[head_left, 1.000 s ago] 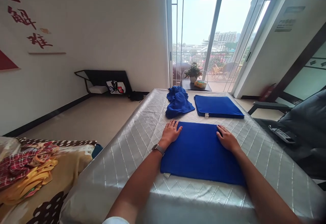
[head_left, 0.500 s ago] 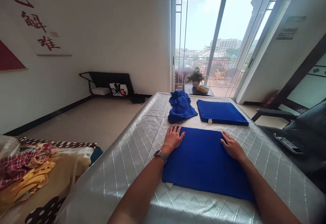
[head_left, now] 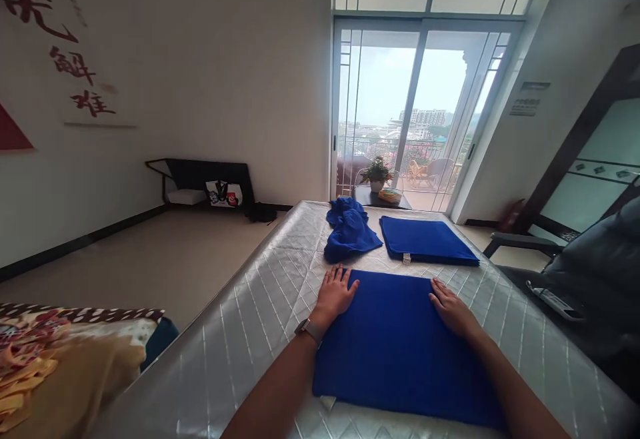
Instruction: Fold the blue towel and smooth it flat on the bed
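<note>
Towel [head_left: 400,342] spread flat on mattress [head_left: 240,332], lower centre of frame.
Left hand [head_left: 336,294] lies open, palm down, on its upper-left corner; right hand [head_left: 453,309] lies open and flat on its upper-right edge. Above them, mid-frame: crumpled cloth [head_left: 350,229], then folded cloth [head_left: 425,239], both blue.

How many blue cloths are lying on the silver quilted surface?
3. One folded blue cloth lies under the left hand and right hand; a second folded one lies beyond, right; a crumpled one sits left of it. Folds may hide more.
</note>
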Available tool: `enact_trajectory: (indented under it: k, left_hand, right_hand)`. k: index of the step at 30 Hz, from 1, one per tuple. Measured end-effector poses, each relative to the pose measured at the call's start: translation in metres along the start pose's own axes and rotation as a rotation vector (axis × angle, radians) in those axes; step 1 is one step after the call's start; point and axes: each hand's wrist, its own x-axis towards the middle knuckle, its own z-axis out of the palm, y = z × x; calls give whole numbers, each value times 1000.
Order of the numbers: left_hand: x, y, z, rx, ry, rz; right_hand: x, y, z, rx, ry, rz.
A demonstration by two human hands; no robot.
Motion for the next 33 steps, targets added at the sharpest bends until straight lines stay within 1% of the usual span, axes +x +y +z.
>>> enact_trajectory:
  k: [5, 10, 12, 15, 18, 22, 26, 29, 31, 33]
  left_hand:
    - [1, -3, 2, 19, 4, 19]
    - [4, -8, 7, 58, -44, 34]
    - [6, -12, 8, 60, -41, 32]
    - [9, -22, 4, 37, -2, -41]
    - [12, -32, -1, 31, 63, -140]
    - [12, -37, -3, -4, 99, -144]
    - [12, -34, -6, -55, 111, -140]
    - [13, -28, -13, -55, 122, -145]
    - [11, -17, -19, -61, 131, -123]
    - [5, 1, -25, -92, 133, -44]
  right_hand:
    - [0, -5, -1, -51, -43, 38]
    - [-6, -14, -8, -60, -73, 81]
    - [-9, -17, -12, -44, -71, 90]
    - [-14, -20, -16, -11, -49, 86]
    - [-15, -19, -14, 12, -8, 75]
    - [-12, -16, -5, 22, 59, 32]
    - [-9, -15, -1, 6, 86, -10]
    - [-8, -18, -1, -20, 39, 16]
    - [-7, -20, 0, -33, -12, 53]
    - [-7, -23, 0, -43, -52, 82]
